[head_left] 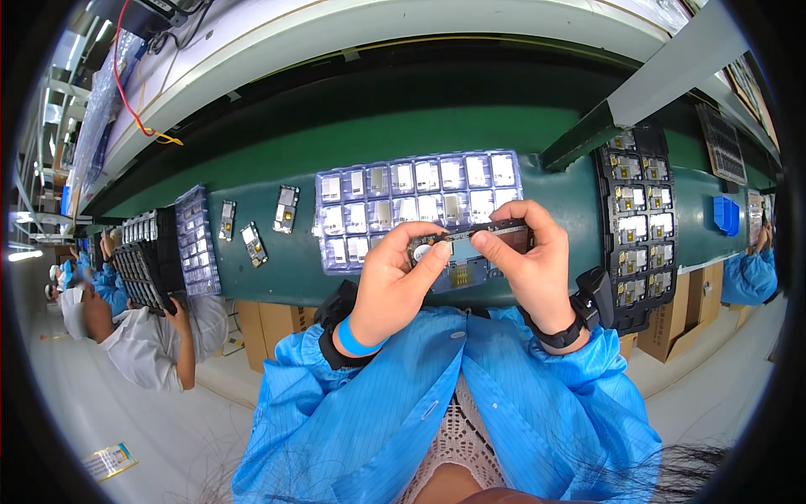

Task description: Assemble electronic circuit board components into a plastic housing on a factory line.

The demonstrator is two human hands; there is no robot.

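Observation:
A circuit board (462, 249) with a light grey shield and gold contacts is held up between my two hands, over the near edge of the bench. Thumb and fingers of my left hand (395, 281) close on its left end. My right hand (533, 265) grips the dark right end, its thumb pressed on the board's face. Just beyond them lies a clear plastic tray (367, 190) with rows of small silver metal parts in its pockets. My hands hide part of the tray's near side.
Three loose circuit boards (285, 210) lie left of the clear tray. A black tray of boards (635, 227) is on the right, near a grey post (617, 113) and a blue bin (726, 216). At left, a person in white (143, 344) handles black trays (151, 260).

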